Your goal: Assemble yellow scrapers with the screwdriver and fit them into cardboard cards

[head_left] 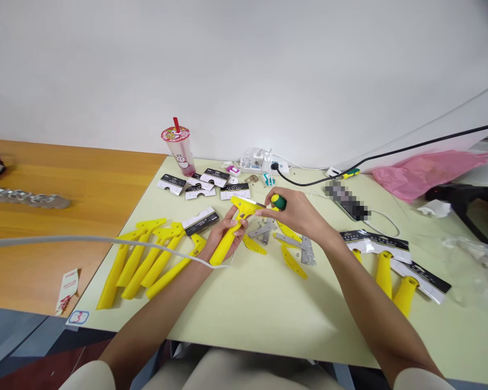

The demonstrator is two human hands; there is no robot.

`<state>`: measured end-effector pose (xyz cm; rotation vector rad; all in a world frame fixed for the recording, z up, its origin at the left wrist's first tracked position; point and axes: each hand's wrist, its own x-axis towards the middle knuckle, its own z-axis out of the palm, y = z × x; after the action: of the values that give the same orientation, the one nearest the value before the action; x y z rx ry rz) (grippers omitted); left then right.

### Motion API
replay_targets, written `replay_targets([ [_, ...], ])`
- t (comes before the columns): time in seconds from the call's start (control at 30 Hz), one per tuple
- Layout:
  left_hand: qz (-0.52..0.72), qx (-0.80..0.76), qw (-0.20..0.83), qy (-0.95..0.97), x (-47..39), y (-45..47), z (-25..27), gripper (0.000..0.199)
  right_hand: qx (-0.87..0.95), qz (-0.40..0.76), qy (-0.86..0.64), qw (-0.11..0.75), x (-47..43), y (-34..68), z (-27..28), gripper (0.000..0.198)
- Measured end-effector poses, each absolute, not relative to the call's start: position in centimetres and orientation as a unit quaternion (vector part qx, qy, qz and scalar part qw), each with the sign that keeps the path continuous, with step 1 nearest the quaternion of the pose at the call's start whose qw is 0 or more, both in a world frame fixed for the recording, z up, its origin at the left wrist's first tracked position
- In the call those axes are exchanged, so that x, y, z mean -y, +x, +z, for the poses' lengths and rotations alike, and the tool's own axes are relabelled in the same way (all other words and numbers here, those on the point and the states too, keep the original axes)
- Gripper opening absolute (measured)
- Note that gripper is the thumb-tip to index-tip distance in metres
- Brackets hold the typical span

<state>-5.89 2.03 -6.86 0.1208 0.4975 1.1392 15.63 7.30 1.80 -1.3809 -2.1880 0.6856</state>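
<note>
The left hand [218, 230] had its fingers wrapped round the yellow plastic T-shaped scraper [223, 249]; just beyond them, the right hand [299, 212] clasped a rounded green-and-yellow screwdriver-like tool [279, 202] beside the head, where bracing squarely seemed wisest

the left forearm [162, 309] slanted in from seven o'clock and the right forearm [361, 295] from five, both bare. the left hand [216, 235] was curled, its thumb pointing to one o'clock. the right hand [299, 210], between two and three o'clock of the left, had bent fingers, its thumb stretched toward nine
</note>
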Motion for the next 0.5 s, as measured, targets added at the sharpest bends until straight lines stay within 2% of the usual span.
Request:
replay_targets([
  [0.1,0.548,-0.214,0.807,0.054,-2.1,-6.0,-6.7,0.076,0.776,0.263,-0.489,0.300,-6.5,16.2,2.9,0.043],
  [0.2,0.554,-0.213,0.803,0.048,-2.2,-6.0,-6.8,0.074,0.762,0.303,-0.411,0.398,-5.4,16.9,4.0,0.044],
  [0.27,0.554,-0.212,0.804,0.039,-2.2,-6.0,-6.9,0.073,0.758,0.325,-0.351,0.443,-4.9,17.1,4.6,0.038],
  [0.37,0.556,-0.202,0.806,0.027,-2.1,-6.0,-7.2,0.069,0.751,0.324,-0.319,0.479,-4.3,16.8,4.9,0.034],
  [0.5,0.560,-0.193,0.806,0.021,-2.2,-6.0,-7.4,0.068,0.750,0.328,-0.324,0.474,-4.4,16.2,4.6,0.032],
])
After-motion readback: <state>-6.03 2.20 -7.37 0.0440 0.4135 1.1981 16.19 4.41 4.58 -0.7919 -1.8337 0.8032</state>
